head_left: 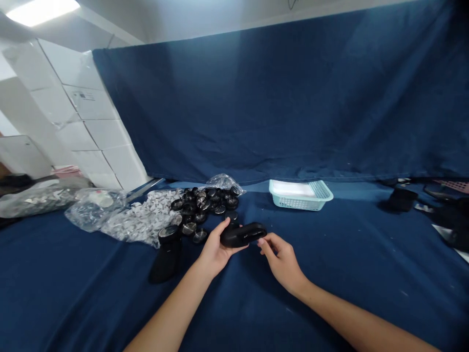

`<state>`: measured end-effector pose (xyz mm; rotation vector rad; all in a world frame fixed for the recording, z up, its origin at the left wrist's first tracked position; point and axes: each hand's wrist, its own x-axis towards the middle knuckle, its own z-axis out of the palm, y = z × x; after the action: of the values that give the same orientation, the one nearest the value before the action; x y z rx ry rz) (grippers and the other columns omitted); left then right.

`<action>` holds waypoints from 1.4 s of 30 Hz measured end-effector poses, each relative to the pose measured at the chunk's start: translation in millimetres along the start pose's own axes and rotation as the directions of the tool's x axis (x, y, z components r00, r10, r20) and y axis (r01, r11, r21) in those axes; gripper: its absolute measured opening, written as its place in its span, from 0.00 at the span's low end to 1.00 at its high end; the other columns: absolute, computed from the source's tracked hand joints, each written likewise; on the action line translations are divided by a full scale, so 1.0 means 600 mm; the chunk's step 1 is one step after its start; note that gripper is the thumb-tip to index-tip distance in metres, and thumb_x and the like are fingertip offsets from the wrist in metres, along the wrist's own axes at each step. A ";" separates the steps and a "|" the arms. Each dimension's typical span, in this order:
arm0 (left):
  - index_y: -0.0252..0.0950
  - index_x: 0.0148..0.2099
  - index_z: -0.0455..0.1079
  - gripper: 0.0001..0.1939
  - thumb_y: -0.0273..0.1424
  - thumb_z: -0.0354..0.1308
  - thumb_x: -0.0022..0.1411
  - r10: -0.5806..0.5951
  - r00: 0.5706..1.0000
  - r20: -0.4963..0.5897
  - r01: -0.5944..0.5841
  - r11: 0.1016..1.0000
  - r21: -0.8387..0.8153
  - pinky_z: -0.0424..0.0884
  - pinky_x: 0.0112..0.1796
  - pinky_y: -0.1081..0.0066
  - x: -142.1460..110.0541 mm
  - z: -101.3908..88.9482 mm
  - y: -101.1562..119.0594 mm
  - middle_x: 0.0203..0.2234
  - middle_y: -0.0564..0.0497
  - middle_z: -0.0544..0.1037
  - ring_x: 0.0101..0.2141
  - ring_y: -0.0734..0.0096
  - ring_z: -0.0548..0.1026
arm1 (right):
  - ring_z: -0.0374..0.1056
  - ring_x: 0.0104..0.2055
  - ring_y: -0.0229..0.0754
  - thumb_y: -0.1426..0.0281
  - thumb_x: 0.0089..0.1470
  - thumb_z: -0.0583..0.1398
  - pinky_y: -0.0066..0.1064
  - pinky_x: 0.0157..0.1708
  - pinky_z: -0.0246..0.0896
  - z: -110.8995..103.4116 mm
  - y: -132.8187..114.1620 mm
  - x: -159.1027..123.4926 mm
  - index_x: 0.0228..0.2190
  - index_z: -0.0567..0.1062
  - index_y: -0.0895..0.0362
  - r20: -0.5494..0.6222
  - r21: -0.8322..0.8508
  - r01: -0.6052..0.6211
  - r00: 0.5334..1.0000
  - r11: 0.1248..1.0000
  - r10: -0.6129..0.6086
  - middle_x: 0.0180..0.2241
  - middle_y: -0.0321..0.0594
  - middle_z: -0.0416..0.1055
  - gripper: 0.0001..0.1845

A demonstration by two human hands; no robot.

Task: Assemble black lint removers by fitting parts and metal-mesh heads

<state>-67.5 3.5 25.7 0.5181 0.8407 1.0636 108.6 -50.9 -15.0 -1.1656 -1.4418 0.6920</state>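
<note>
My left hand [216,248] is wrapped round a black, oblong, rounded housing [242,235] and holds it above the blue cloth. The housing has a slot-like opening toward its right end. My right hand [281,259] is closed in a pinch at that right end; whatever its fingertips hold is too small to make out. To the left, a similar black piece with a round, shiny-rimmed top [169,234] lies on the cloth. Behind my left hand is a pile of round black caps [201,205] with shiny rims.
Many small white parts [146,215] lie on clear plastic left of the caps. A light-green basket [302,203] holding something white stands behind my hands. Blue cloth [278,107] hangs at the back, white boxes [91,107] are stacked left, and dark items [403,199] lie far right.
</note>
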 end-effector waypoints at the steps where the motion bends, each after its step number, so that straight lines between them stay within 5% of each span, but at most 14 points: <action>1: 0.32 0.42 0.70 0.14 0.36 0.63 0.58 -0.002 1.000 0.019 0.002 1.000 0.014 0.77 0.39 0.51 -0.001 0.000 0.000 0.37 0.42 0.78 0.39 0.56 0.77 | 0.65 0.28 0.39 0.60 0.60 0.55 0.30 0.30 0.58 0.000 -0.001 -0.001 0.28 0.73 0.55 0.002 0.001 0.004 1.000 1.000 -0.004 0.25 0.35 0.68 0.14; 8: 0.38 0.54 0.64 0.26 0.33 0.67 0.54 0.114 0.976 0.184 -0.160 0.953 0.258 0.78 0.24 0.65 -0.012 0.003 -0.007 0.46 0.41 0.75 0.41 0.55 0.76 | 0.64 0.27 0.38 0.61 0.61 0.54 0.29 0.28 0.58 0.001 0.010 -0.001 0.31 0.69 0.55 -0.037 0.049 -0.015 0.999 0.999 0.017 0.25 0.33 0.66 0.12; 14: 0.40 0.55 0.65 0.30 0.31 0.70 0.50 0.218 0.964 0.152 -0.255 0.923 0.289 0.76 0.34 0.69 -0.010 0.005 -0.012 0.49 0.44 0.74 0.41 0.64 0.76 | 0.65 0.29 0.39 0.61 0.58 0.58 0.29 0.28 0.60 0.002 0.011 -0.001 0.36 0.68 0.54 0.001 0.110 -0.031 1.000 0.993 0.031 0.27 0.34 0.68 0.10; 18: 0.40 0.55 0.66 0.32 0.30 0.71 0.47 0.291 0.948 0.127 -0.317 0.896 0.311 0.72 0.39 0.71 -0.002 -0.002 -0.013 0.49 0.45 0.74 0.44 0.64 0.74 | 0.68 0.33 0.40 0.63 0.51 0.64 0.31 0.32 0.64 0.003 0.011 0.002 0.51 0.61 0.52 0.076 0.243 -0.078 0.995 0.967 0.061 0.36 0.36 0.71 0.28; 22: 0.41 0.55 0.67 0.33 0.31 0.72 0.45 0.407 0.895 0.186 -0.447 0.793 0.414 0.68 0.46 0.68 0.001 -0.006 -0.016 0.48 0.47 0.74 0.48 0.62 0.72 | 0.69 0.37 0.43 0.61 0.46 0.67 0.32 0.34 0.66 0.005 0.018 0.006 0.50 0.62 0.51 0.075 0.290 -0.122 0.992 0.949 0.104 0.40 0.38 0.68 0.31; 27: 0.42 0.55 0.66 0.33 0.32 0.71 0.47 0.466 0.837 0.288 -0.545 0.653 0.526 0.66 0.49 0.67 -0.001 -0.005 -0.021 0.48 0.49 0.74 0.48 0.62 0.72 | 0.69 0.39 0.45 0.61 0.44 0.68 0.37 0.40 0.67 0.002 0.021 0.008 0.46 0.65 0.52 0.027 0.166 -0.099 0.995 0.981 0.096 0.39 0.38 0.69 0.29; 34: 0.40 0.55 0.66 0.34 0.29 0.71 0.45 0.371 0.829 0.418 -0.557 0.605 0.568 0.66 0.49 0.65 -0.008 -0.002 -0.026 0.49 0.47 0.74 0.49 0.58 0.72 | 0.62 0.54 0.53 0.63 0.41 0.70 0.47 0.55 0.58 -0.005 0.011 0.004 0.43 0.71 0.53 0.045 -0.176 0.143 0.990 0.974 -0.137 0.50 0.44 0.65 0.26; 42: 0.40 0.54 0.69 0.32 0.28 0.71 0.44 0.360 0.832 0.422 -0.553 0.602 0.577 0.67 0.48 0.66 -0.014 0.004 -0.026 0.46 0.47 0.74 0.47 0.57 0.72 | 0.64 0.49 0.54 0.63 0.44 0.68 0.49 0.50 0.61 -0.001 -0.006 -0.002 0.46 0.72 0.52 0.059 -0.248 0.171 0.985 0.953 -0.162 0.46 0.45 0.69 0.25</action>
<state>-59.1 -11.0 18.4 1.5608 0.8637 1.0921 108.1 -53.5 -12.3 -1.2118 -1.6753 0.4228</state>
